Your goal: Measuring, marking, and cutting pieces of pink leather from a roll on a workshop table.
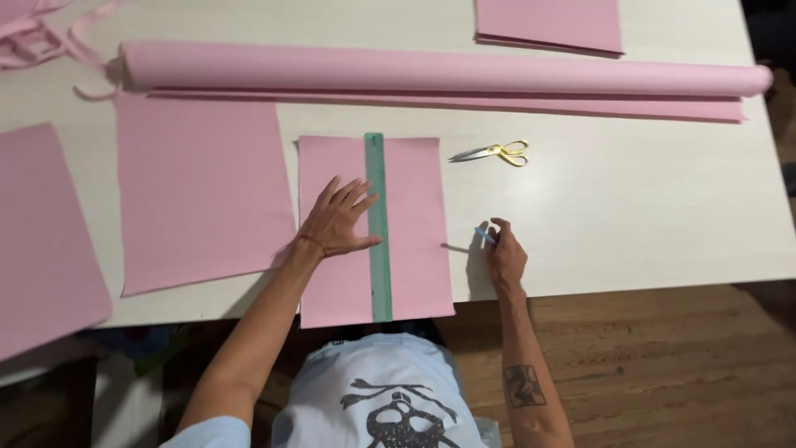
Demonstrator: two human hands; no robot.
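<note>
A pink fabric piece [414, 216] lies on the white table [630, 207] right in front of me. A long green ruler [378, 224] runs down its middle, from far edge to near edge. My left hand [336, 220] presses flat on the fabric, fingers spread, thumb against the ruler's left side. My right hand [503, 253] rests on the table just right of the fabric, fingers closed on a small light-blue marking tool [484, 235]. Gold-handled scissors [497, 152] lie on the table beyond my right hand.
A long pink fabric roll [448, 70] spans the far side of the table. Cut pink pieces lie at the left [199, 191], far left [41, 241] and top right [551, 23]. Pink strips [41, 33] sit at top left. Wooden floor [663, 365] shows beyond the near table edge.
</note>
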